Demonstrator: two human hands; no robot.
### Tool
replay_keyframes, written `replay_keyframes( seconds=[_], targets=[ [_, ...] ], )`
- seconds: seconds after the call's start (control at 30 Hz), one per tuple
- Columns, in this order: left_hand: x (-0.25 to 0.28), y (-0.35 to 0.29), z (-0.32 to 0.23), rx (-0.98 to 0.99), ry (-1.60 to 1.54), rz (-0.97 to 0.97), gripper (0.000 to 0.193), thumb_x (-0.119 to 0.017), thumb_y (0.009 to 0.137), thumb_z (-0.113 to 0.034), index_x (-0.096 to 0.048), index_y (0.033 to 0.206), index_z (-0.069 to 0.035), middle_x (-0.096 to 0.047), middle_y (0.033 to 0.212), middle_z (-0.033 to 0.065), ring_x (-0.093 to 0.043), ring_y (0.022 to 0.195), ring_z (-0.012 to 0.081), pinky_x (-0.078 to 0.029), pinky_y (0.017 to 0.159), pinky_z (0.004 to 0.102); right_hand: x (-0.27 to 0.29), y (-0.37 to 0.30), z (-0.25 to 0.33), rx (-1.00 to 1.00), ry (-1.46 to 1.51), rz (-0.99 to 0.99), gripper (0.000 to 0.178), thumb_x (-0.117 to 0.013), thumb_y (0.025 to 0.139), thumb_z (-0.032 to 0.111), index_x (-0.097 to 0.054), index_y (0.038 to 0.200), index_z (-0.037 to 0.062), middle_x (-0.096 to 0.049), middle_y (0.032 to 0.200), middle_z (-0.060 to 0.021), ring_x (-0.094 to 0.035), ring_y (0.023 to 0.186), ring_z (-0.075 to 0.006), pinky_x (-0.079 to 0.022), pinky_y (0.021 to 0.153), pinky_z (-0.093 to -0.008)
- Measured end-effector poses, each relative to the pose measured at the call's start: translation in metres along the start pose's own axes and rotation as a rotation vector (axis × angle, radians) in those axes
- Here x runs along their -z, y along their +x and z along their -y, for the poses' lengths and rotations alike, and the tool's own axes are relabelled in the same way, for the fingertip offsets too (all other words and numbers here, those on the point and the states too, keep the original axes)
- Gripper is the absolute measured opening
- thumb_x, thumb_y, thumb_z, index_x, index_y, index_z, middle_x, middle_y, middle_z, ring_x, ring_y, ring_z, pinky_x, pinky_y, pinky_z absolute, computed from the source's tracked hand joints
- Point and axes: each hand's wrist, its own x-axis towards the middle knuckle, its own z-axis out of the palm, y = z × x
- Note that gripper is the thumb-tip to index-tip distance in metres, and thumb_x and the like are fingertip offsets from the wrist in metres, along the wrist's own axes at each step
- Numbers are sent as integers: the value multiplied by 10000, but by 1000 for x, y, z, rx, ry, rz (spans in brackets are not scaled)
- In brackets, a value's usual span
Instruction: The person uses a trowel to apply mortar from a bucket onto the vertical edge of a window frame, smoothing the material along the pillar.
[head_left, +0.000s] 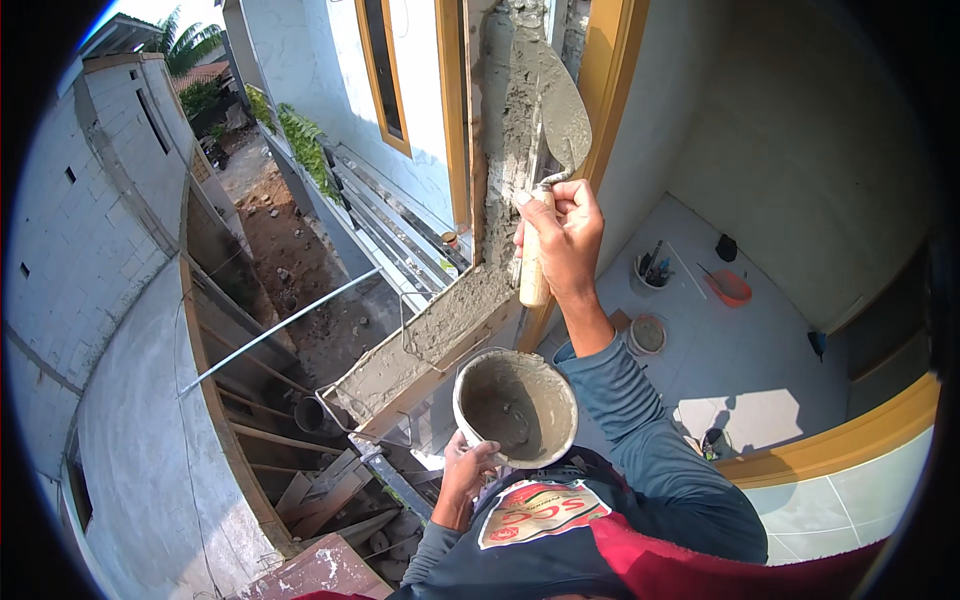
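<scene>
My right hand [565, 235] is closed round the wooden handle of a pointed trowel [566, 115]. The grey, mortar-smeared blade points up, against or just in front of the rough mortar strip [505, 130] beside the wooden frame; I cannot tell if it touches. Lower down, my left hand [468, 468] grips the rim of a round bucket [568, 400], close to my body. Its inside is coated with grey mortar, with a little wet mortar at the bottom. Between the hands and to the left runs a mortar-topped wall ledge [440, 325] with bent metal clamps [408, 330].
Yellow-brown wooden frames [612, 60] border the work. On the tiled floor at right stand a tool bucket [652, 272], an orange basin [730, 288] and a pail of mortar [648, 335]. A thin pipe [285, 325] slants at left, above a drop with planks [325, 490].
</scene>
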Motion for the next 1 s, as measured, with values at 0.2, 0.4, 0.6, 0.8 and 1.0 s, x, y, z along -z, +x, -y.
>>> replay_keyframes(
  seconds=[0.2, 0.4, 0.6, 0.8, 1.0],
  targets=[
    [-7, 0, -5, 6, 44, -24, 456, -630, 790, 107, -519, 1223, 18, -651, 1026, 150, -692, 842, 249, -632, 669, 358, 36, -25, 14, -4, 6, 106, 286, -722, 883, 65, -447, 952, 31, -606, 789, -86, -595, 554, -99, -494, 451, -250],
    [-20, -7, -14, -39, 75, -58, 476, -637, 792, 95, -525, 1248, 17, -662, 1027, 130, -685, 851, 214, -615, 665, 313, 129, -98, 3, -48, -229, 378, 299, -742, 866, 48, -477, 998, 6, -612, 870, -97, -640, 699, -136, -509, 579, -273],
    [-19, 13, -6, -11, 113, -70, 454, -619, 780, 87, -549, 1222, 15, -674, 1035, 136, -698, 825, 225, -621, 682, 320, 220, -175, -39, -266, -1029, 990, 245, -622, 844, 102, -506, 1034, 0, -633, 846, -266, -624, 812, -489, -503, 703, -513],
    [-27, 9, -13, -49, 114, -65, 453, -633, 782, 80, -548, 1222, 16, -671, 1026, 127, -694, 837, 224, -621, 689, 329, 194, -133, -25, -367, -798, 755, 273, -674, 846, 125, -490, 1000, -5, -623, 773, -234, -650, 686, -405, -497, 657, -469],
    [-26, 10, -9, -27, 109, -34, 456, -638, 782, 72, -551, 1226, 14, -675, 1015, 113, -686, 822, 198, -607, 677, 313, 151, -88, -39, -799, -169, 448, 278, -683, 912, 132, -454, 1017, 15, -594, 774, -79, -592, 546, -125, -491, 435, -290]
  ],
)
